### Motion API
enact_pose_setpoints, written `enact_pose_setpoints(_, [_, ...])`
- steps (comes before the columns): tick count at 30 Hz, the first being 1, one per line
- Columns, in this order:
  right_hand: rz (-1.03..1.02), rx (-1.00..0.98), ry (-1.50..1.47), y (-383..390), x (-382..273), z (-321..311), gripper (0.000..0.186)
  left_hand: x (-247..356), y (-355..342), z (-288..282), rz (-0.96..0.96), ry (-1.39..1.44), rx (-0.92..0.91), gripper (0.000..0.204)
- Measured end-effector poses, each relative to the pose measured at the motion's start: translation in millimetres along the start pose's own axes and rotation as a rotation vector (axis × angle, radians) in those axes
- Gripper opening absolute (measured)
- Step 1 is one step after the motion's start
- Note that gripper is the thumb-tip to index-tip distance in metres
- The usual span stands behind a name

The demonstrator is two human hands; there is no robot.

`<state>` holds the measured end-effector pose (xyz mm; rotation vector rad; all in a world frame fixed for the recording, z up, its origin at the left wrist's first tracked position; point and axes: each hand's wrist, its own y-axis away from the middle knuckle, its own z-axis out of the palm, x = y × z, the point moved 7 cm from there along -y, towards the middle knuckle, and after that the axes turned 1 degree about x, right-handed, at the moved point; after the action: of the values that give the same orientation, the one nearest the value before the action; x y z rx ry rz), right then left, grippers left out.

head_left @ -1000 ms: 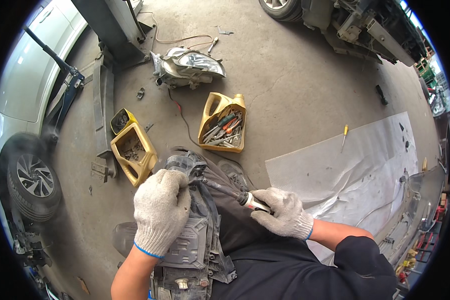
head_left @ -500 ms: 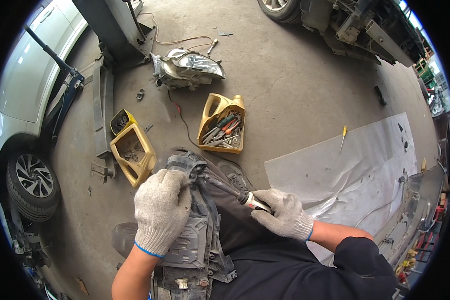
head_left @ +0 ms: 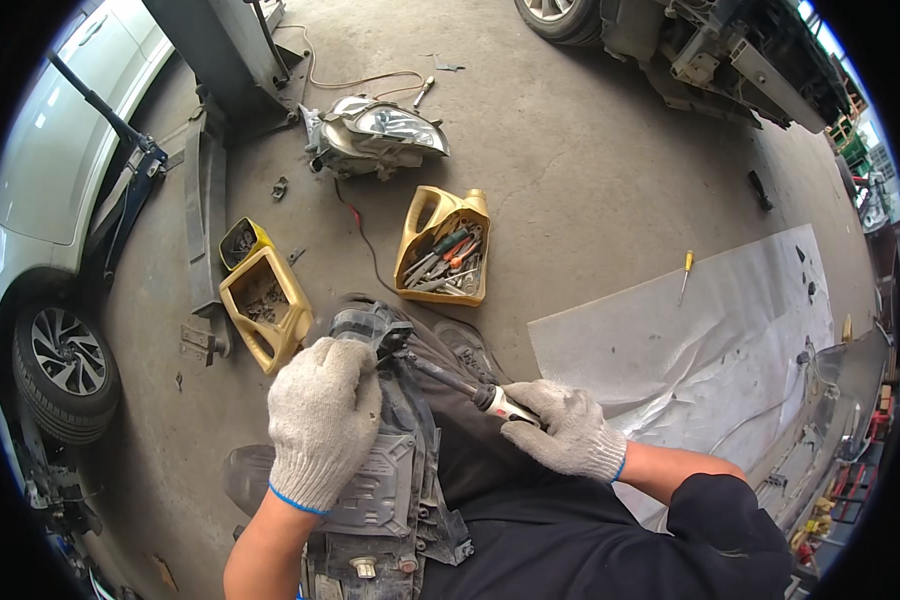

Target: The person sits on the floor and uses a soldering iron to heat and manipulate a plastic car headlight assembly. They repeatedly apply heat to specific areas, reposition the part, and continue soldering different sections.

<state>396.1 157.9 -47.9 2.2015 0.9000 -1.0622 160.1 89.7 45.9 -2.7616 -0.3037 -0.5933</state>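
A dusty black plastic car part (head_left: pixel 375 487), which looks like the back of a headlight housing, lies across my lap. My left hand (head_left: pixel 325 425), in a knitted off-white glove, is closed on its upper end, with the fingertips hidden. My right hand (head_left: pixel 567 428), gloved the same way, is closed around the white handle of what looks like a soldering iron (head_left: pixel 507 404). It has a black collar and a long metal shaft. The shaft slants up and left to the part's upper right side; whether its tip touches is hard to see.
Beyond my knees stand a cut-open yellow jug (head_left: pixel 410 228) of hand tools and another jug (head_left: pixel 288 345) of small hardware. A car headlight (head_left: pixel 380 140) lies farther off, near a cable. To the right, a yellow screwdriver (head_left: pixel 686 275) rests by a pale sheet (head_left: pixel 610 350). A car (head_left: pixel 45 200) stands left.
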Motion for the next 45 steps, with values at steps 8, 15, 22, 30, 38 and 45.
enact_pose_setpoints(8, [0.030, -0.014, 0.020, -0.3, -4.3, -3.0, 0.044, 0.4, -0.3, 0.2, 0.008, 0.007, -0.010, 0.016])
enact_pose_setpoints(15, [0.027, -0.017, 0.007, -1.2, -5.2, -2.9, 0.044, 1.2, -0.6, -0.2, 0.029, 0.021, 0.004, 0.018])
enact_pose_setpoints(22, [0.017, -0.005, 0.011, -1.1, -4.9, -2.4, 0.044, 0.2, -0.8, -0.7, 0.023, 0.038, 0.002, 0.020])
enact_pose_setpoints(30, [0.006, -0.001, 0.013, -0.5, -4.9, -2.8, 0.044, -0.3, -1.4, -2.0, 0.008, 0.086, -0.016, 0.020])
enact_pose_setpoints(38, [-0.009, 0.016, 0.040, -0.2, -5.6, -2.7, 0.044, -2.2, -1.8, -1.8, 0.014, 0.117, -0.020, 0.021])
enact_pose_setpoints(45, [-0.016, 0.019, 0.041, 0.2, -4.0, -2.1, 0.044, -1.8, -1.9, -3.4, -0.002, 0.131, -0.036, 0.021])
